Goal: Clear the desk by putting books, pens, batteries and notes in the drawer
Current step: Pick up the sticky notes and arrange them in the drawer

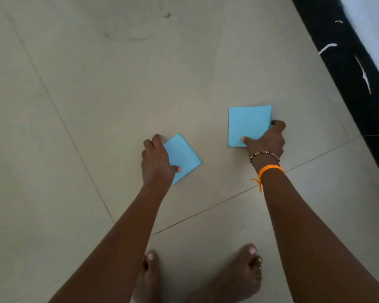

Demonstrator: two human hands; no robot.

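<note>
Pale tiled floor [96, 84], a dark strip along the far right. The left hand [155, 165] pinches the left note [184, 156], which runs off to the right of its grip; the right hand [268, 141] pinches the right note [248, 124], which lies left and far of its grip. Both notes sit low over the floor, each in its nearer hand; no drawer shows.

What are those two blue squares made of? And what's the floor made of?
The blue square in the left hand, the left note, and the one in the right hand, the right note, look like thin matte paper: flat, slightly curling edges. The floor looks like smooth beige tile, likely ceramic or stone, judging by its straight joint lines.
</note>
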